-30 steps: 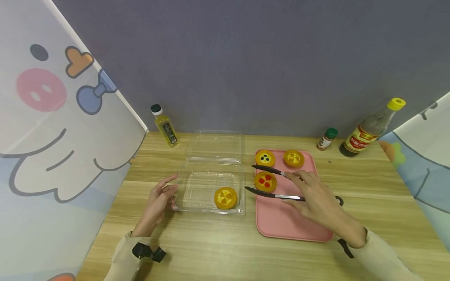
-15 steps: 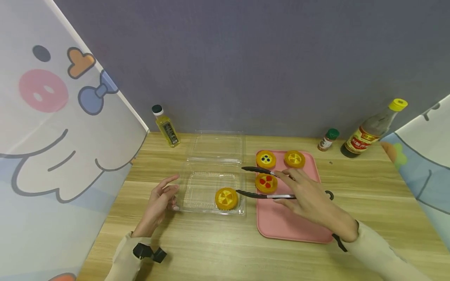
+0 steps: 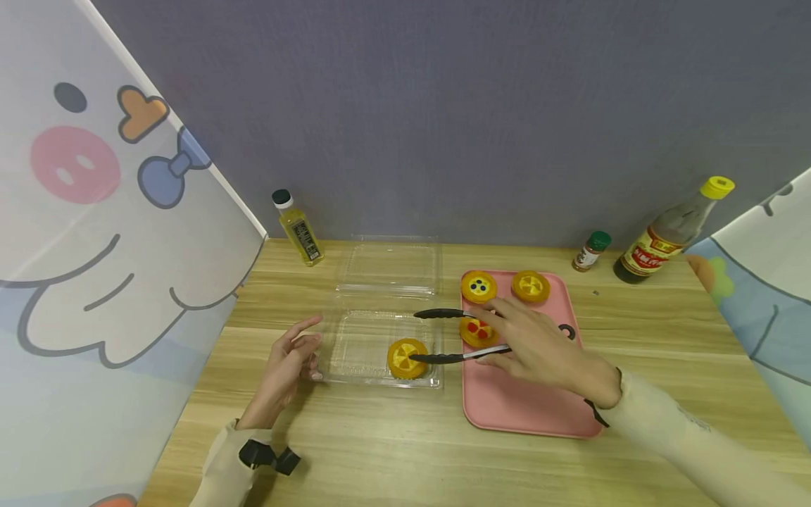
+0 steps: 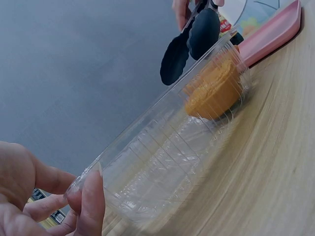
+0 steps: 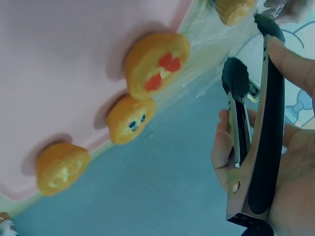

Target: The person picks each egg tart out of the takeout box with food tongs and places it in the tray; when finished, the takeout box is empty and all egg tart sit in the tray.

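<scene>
My right hand (image 3: 532,345) grips black-tipped metal tongs (image 5: 266,128), their arms spread apart with nothing between the tips. The tongs reach left over the open clear plastic container (image 3: 355,352). One tip overlaps the yellow-topped tart (image 3: 402,359) inside it in the head view; in the left wrist view both tips hang above the tart. My left hand (image 4: 49,196) pinches the container's left rim between thumb and fingers. On the pink tray (image 3: 526,408) lie a red-topped tart (image 5: 157,66), a tart with dark berries (image 3: 478,286) and another yellow-topped tart (image 3: 530,286).
The container's raised lid (image 3: 389,264) lies back toward the grey wall. An oil bottle (image 3: 300,232) stands at the back left. A green-capped spice jar (image 3: 589,253) and a yellow-capped sauce bottle (image 3: 665,236) stand at the back right.
My right hand has moved left with the tongs, from over the tray to over the container. The left hand, the container and the tarts have stayed in place.
</scene>
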Demonstrator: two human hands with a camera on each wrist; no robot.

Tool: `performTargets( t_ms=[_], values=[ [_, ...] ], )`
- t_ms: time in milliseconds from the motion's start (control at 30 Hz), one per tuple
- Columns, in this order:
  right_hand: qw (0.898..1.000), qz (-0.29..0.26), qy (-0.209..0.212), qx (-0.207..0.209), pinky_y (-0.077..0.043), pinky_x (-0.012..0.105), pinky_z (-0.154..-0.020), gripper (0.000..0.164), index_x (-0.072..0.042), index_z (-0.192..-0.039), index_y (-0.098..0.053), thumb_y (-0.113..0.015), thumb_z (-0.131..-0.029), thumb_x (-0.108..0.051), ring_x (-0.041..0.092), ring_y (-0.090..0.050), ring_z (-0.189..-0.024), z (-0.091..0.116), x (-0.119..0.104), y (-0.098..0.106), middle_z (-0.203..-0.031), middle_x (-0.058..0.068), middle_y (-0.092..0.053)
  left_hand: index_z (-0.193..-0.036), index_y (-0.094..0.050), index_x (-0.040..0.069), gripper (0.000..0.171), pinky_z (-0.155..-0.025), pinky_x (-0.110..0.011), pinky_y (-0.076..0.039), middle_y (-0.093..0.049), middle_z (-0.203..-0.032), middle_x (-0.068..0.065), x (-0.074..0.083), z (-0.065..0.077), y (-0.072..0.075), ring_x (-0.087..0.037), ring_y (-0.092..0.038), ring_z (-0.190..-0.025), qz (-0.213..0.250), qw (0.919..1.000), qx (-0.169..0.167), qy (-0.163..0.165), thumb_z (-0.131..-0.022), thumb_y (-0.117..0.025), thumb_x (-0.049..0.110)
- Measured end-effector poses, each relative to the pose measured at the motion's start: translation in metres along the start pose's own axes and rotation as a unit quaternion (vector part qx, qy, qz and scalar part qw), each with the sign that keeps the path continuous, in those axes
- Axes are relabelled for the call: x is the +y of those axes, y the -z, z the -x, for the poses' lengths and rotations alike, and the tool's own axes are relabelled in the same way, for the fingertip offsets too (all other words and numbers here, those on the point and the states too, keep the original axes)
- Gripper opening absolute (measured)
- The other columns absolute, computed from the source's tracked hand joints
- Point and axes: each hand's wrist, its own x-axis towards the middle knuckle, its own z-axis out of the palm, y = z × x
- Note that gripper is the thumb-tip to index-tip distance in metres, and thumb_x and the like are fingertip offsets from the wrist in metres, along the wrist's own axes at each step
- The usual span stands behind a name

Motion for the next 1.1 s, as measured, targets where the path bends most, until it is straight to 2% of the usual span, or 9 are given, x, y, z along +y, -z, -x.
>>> performTargets(
  t_ms=[200,433,633,800,1100],
  values=[
    [0.999,-0.004,0.035,-0.039,-0.057,0.04,-0.085,0.076,-0.01,-0.143,-0.062,-0.091,-0.08,-0.04,0.021,-0.06,-0.108,-0.017,-0.002,0.009,-0.129,0.008,-0.062,-0.158,-0.04,0.009,0.052,-0.051,-0.019,-0.052,-0.061,-0.096,0.002,0.0,0.0,0.001,-0.004,-0.048,-0.061,-0.002,1.0,0.0,-0.001,-0.108,-0.055,0.013],
    [0.995,0.01,0.075,-0.067,-0.06,0.038,-0.078,0.069,-0.008,-0.136,-0.065,-0.093,-0.078,-0.035,0.022,-0.061,-0.106,-0.034,-0.007,0.017,-0.125,0.009,-0.063,-0.157,-0.042,0.011,0.051,-0.051,-0.019,-0.053,-0.061,-0.099,0.001,-0.002,0.0,0.0,-0.005,-0.048,-0.061,-0.002,1.0,0.004,-0.002,-0.108,-0.054,0.013],
    [0.991,0.014,0.091,-0.1,-0.059,0.035,-0.075,0.067,-0.007,-0.136,-0.066,-0.092,-0.078,-0.027,0.021,-0.061,-0.102,-0.043,-0.012,0.02,-0.119,0.009,-0.063,-0.157,-0.043,0.012,0.049,-0.05,-0.019,-0.051,-0.061,-0.098,0.001,-0.002,-0.001,-0.001,-0.006,-0.048,-0.061,-0.001,1.0,0.007,0.001,-0.109,-0.054,0.012],
    [0.991,0.008,0.086,-0.104,-0.053,0.028,-0.066,0.066,-0.008,-0.135,-0.066,-0.093,-0.077,-0.026,0.017,-0.057,-0.094,-0.046,-0.015,0.018,-0.115,0.006,-0.063,-0.157,-0.043,0.013,0.049,-0.05,-0.019,-0.051,-0.061,-0.096,0.002,-0.002,-0.001,-0.001,-0.005,-0.048,-0.06,0.001,1.0,0.009,0.003,-0.109,-0.054,0.012],
    [0.991,0.01,0.088,-0.096,-0.053,0.026,-0.064,0.067,-0.008,-0.136,-0.065,-0.093,-0.079,-0.031,0.017,-0.055,-0.091,-0.045,-0.019,0.006,-0.109,0.005,-0.06,-0.156,-0.044,0.013,0.049,-0.05,-0.019,-0.051,-0.062,-0.095,0.002,-0.002,0.0,-0.001,-0.005,-0.048,-0.06,0.004,0.9999,0.015,0.007,-0.108,-0.054,0.011]
  ],
)
